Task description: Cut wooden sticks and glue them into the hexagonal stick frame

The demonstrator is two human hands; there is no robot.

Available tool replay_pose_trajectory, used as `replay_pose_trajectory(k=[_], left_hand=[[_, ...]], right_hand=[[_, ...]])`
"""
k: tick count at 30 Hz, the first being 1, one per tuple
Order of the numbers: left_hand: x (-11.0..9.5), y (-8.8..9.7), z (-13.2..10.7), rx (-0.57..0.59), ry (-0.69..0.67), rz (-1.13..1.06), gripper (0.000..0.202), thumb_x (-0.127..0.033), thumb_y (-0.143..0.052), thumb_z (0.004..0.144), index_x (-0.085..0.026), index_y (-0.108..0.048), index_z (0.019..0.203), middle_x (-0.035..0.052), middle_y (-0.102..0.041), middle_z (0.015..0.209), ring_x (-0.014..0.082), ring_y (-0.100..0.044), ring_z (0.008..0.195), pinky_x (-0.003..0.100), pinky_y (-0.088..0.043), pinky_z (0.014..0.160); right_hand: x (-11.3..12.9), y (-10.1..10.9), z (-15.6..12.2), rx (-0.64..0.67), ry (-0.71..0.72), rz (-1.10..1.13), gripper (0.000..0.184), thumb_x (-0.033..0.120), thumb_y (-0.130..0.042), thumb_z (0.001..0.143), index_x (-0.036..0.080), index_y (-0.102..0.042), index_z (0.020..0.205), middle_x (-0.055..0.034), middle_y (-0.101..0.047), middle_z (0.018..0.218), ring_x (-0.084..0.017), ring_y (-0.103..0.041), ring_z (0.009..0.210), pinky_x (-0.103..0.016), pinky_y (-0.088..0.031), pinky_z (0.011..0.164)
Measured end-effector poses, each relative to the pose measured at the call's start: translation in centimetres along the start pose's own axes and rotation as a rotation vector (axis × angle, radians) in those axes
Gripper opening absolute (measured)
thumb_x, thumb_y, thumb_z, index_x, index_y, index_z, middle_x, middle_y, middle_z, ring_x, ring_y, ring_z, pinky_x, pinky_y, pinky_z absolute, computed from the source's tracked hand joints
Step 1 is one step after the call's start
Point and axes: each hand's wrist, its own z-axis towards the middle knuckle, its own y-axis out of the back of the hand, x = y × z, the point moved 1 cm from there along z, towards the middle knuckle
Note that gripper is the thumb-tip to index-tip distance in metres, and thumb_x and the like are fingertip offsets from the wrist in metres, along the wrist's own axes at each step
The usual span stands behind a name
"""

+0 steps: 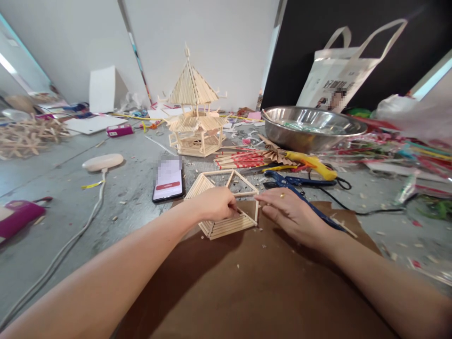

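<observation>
A flat hexagonal frame of thin wooden sticks (pixel 243 181) lies on a brown cardboard sheet (pixel 254 282) in front of me. My left hand (pixel 215 203) rests curled on the frame's near left part, fingers pinched on its sticks. My right hand (pixel 291 212), wearing a ring, touches the frame's right edge with fingertips pressed together. A finished wooden stick pagoda (pixel 193 110) stands behind the frame.
A phone (pixel 168 181) lies left of the frame. Behind it are a yellow glue gun (pixel 312 165), blue-handled pliers (pixel 293 181), red-striped sticks (pixel 240 161), a steel bowl (pixel 310 127) and a white bag (pixel 339 70). A white cable (pixel 81 226) runs at left.
</observation>
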Motion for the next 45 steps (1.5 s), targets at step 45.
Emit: replay_pose_trajectory(k=[45], left_hand=[[0.4,-0.4,0.5,-0.326,0.115,-0.859,0.018,-0.032,-0.05,0.067,-0.014,-0.052,0.069,-0.0023,-0.051,0.058,0.0013,-0.03,0.037,0.016,-0.023,0.036]], right_hand=[[-11.7,5.8,-3.2,-0.183,-0.948,-0.22,0.04,0.045,-0.034,0.07,0.015,-0.054,0.088,-0.0149,-0.053,0.071,-0.028,-0.049,0.07,-0.041,-0.029,0.061]])
